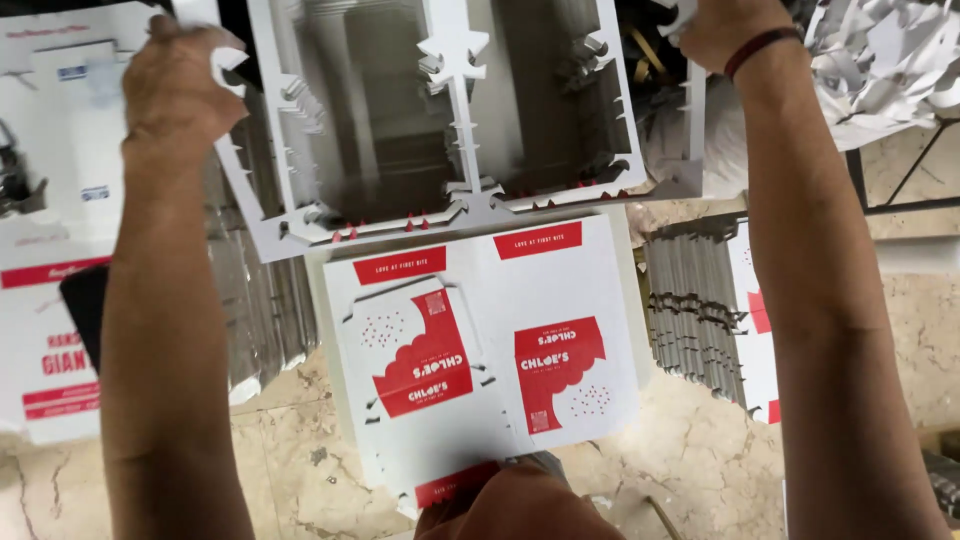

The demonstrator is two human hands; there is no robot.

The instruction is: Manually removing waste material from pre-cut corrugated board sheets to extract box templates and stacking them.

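Fingers of both hands — left hand [178,88], right hand [722,32] — gripping white die-cut frame [470,205].

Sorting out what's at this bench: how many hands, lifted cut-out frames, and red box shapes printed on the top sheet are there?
Hands: 2, left hand and right hand
Cut-out frame, lifted: 1
Red box shapes on top sheet: 2
Total: 5

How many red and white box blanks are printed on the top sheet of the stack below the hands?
2 box blanks: one on the left half of the top sheet, one on the right half. Sheets underneath are hidden.
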